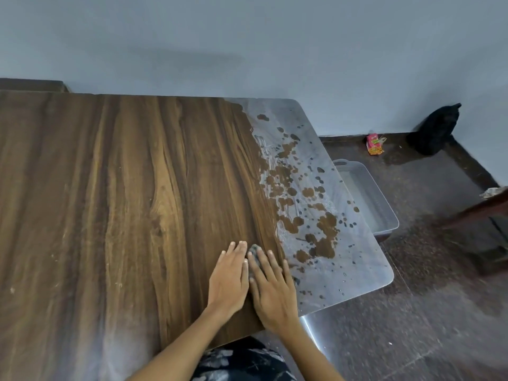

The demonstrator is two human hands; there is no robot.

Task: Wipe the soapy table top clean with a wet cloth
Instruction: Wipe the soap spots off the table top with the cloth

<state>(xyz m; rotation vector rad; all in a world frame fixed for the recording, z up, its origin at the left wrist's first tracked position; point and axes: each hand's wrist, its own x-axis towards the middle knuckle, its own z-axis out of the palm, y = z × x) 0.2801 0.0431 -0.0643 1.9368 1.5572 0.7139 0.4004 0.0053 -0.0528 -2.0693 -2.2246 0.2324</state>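
Note:
A dark wood-grain table top (123, 188) fills the left and middle of the head view. Its right strip (324, 193) is wet and glossy, with soapy streaks and patchy blotches. Both hands lie flat side by side near the front edge, just left of that wet strip. My left hand (229, 276) and my right hand (270, 287) press with straight fingers on a small grey cloth (254, 253). Only a bit of the cloth shows between and beyond the fingers; the rest is hidden under my hands.
A grey plastic tub (368, 196) stands on the dark floor right of the table. A pink-and-yellow packet (373, 144) lies by the wall, a black bag (437, 130) sits in the corner. Dark furniture (483, 224) stands at the far right. The table's back edge meets the wall.

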